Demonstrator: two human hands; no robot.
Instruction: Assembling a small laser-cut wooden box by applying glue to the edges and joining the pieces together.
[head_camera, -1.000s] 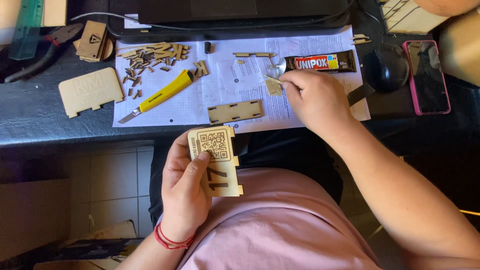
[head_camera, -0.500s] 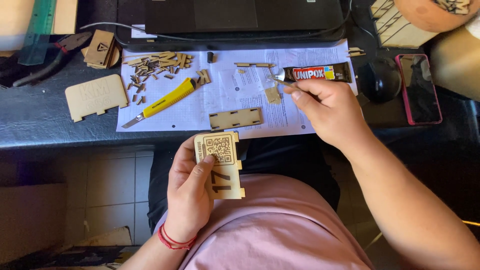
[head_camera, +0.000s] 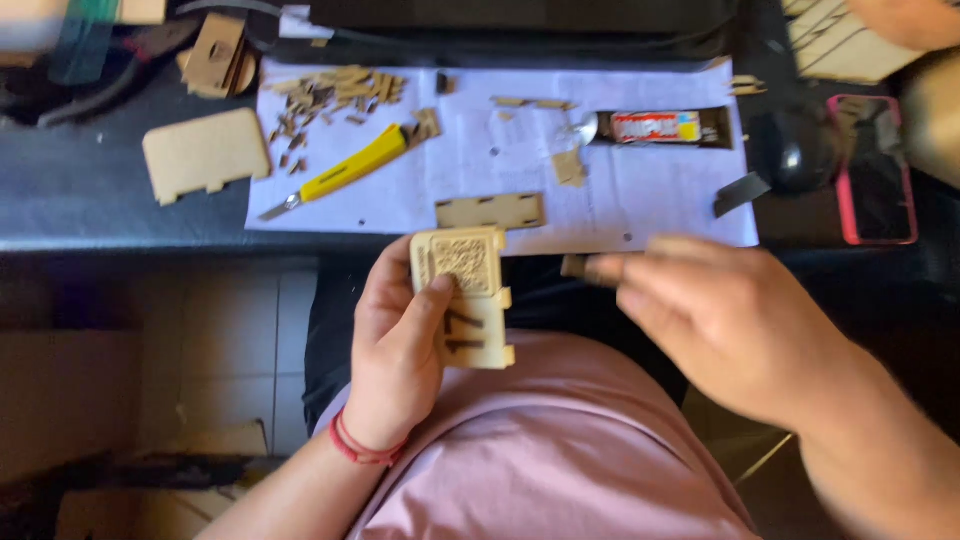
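Over the lap, seen from the head camera, the left hand (head_camera: 400, 350) holds a small laser-cut wooden plaque (head_camera: 463, 295) upright in the palm, its fingers wrapped behind it and the thumb pressed across its front. The plaque has a square engraved pattern on its upper half and dark cut-out figures below. The right hand (head_camera: 715, 325) is just to the right of it, blurred, with its fingertips pinched narrowly on a small dark wooden piece (head_camera: 575, 266); plaque and piece are near each other but apart.

Beyond the hands, on the tabletop (head_camera: 120, 215), a white paper sheet (head_camera: 640, 205) carries the rest: a slotted wooden strip (head_camera: 490, 211) near its front edge, a yellow utility knife (head_camera: 345, 172), a scatter of small wooden offcuts (head_camera: 325, 95), a glue tube (head_camera: 660, 127), and a small wooden square (head_camera: 569, 167). A rounded wooden panel (head_camera: 205, 152) lies to the left of the sheet; a computer mouse (head_camera: 795, 155) and a pink-cased phone (head_camera: 878, 170) sit to the right.

Judging by this, the assembly looks partly done: the plaque is built up, while the strip, panel and loose parts remain unattached.
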